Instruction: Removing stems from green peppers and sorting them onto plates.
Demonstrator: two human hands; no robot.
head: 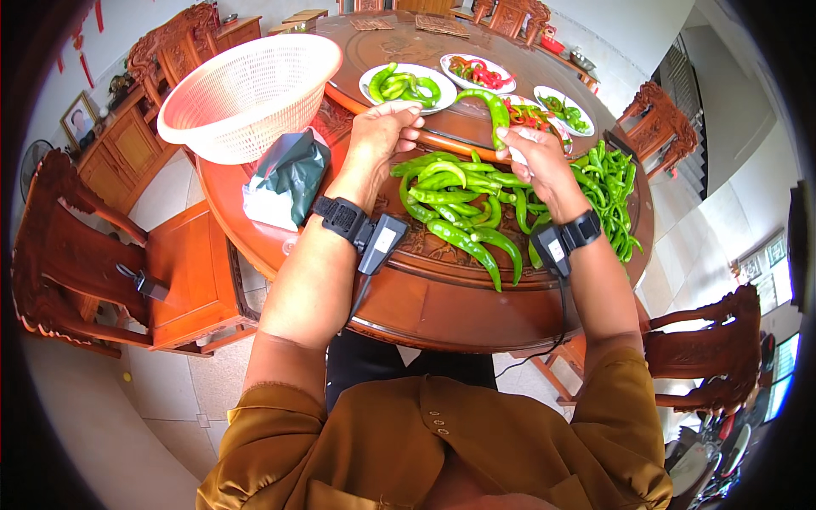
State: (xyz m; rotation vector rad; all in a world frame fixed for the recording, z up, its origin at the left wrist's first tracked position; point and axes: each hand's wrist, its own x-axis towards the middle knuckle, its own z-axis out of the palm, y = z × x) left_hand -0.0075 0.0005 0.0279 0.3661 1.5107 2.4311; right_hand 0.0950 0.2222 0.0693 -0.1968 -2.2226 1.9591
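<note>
A long green chili pepper (494, 111) is held up in my right hand (534, 152), which also has something white, perhaps a tissue, between its fingers. My left hand (390, 131) is raised just in front of a white plate (447, 97) of green peppers, its fingers bent together; whether it holds anything small cannot be told. Below both hands lies a pile of large green peppers (459, 191) on the carved wooden table (408, 299). A heap of thinner green chilies (605, 185) lies right of my right wrist. Black straps with small devices sit on both wrists.
A pink plastic basket (255, 95) stands at the table's left, beside a dark green plastic bag (296, 172). On the raised turntable (389, 44) are plates of red pepper pieces (478, 71) and green pepper pieces (564, 109). Carved wooden chairs (191, 274) flank the table.
</note>
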